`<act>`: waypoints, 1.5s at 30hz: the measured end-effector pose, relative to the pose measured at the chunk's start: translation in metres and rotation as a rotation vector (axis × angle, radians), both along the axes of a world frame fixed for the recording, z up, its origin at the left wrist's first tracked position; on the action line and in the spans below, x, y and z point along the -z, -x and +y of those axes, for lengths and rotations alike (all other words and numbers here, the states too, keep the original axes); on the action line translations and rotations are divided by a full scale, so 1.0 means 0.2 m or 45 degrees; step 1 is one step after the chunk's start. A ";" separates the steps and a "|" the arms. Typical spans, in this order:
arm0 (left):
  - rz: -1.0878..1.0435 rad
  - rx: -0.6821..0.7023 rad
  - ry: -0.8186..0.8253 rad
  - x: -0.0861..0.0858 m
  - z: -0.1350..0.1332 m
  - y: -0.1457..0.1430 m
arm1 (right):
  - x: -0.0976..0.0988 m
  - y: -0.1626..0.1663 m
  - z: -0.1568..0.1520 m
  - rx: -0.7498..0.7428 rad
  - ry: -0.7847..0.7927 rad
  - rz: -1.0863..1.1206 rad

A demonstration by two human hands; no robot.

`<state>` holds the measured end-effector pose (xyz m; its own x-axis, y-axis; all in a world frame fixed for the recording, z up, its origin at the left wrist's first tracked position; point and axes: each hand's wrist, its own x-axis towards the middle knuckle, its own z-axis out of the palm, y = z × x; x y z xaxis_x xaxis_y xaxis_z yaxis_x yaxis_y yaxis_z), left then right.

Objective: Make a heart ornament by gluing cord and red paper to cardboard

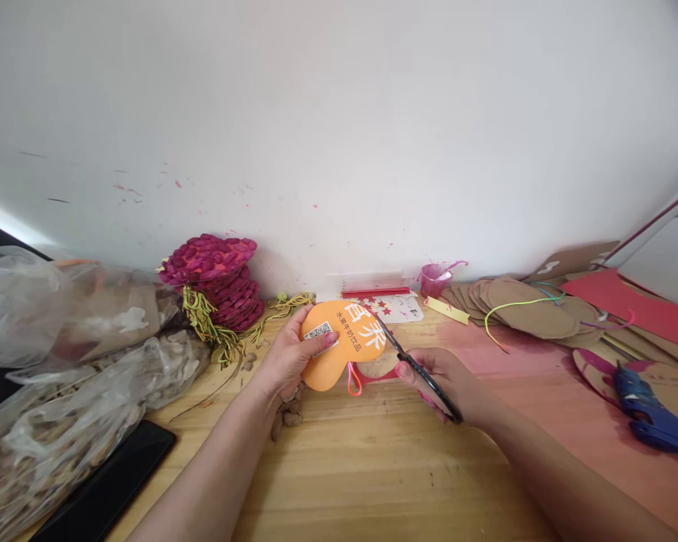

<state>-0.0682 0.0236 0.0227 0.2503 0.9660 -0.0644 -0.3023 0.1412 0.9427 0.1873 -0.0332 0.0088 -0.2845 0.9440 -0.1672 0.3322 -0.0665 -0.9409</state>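
Note:
My left hand (297, 350) pinches an orange heart-shaped card (344, 339) by its left side, thumb on top beside a printed QR code. White and dark lettering covers the card's face. In my right hand (444, 376) is a pair of black-handled scissors (429, 388), its blades pointing up and left against the card's right edge. Whether the blades are parted I cannot tell. Below the card a pink-orange cord loop (354, 380) and a strip of red paper (376, 374) show. Brown nut-like pieces (291, 412) lie on the table under my left hand.
Left stand plastic bags (107, 376), a black phone (110, 482) and a stack of magenta decorated pieces (220, 282) with yellow-green cords. Right lie cardboard shapes (520, 309), red sheets (638, 305) and a blue glue gun (649, 414). A pink-stained cup (435, 278) stands by the wall.

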 end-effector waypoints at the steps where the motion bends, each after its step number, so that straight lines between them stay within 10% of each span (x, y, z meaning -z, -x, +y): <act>1: 0.000 0.002 0.009 0.00 0.00 0.00 | 0.00 0.00 0.00 0.000 0.008 -0.007; 45: 0.052 0.137 0.034 -0.04 -0.03 0.02 | -0.03 0.01 -0.01 -0.065 -0.048 -0.079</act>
<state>-0.0712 0.0176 0.0302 0.3493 0.9315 -0.1020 -0.2458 0.1961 0.9493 0.1854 -0.0344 0.0155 -0.3229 0.9343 -0.1509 0.3918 -0.0132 -0.9199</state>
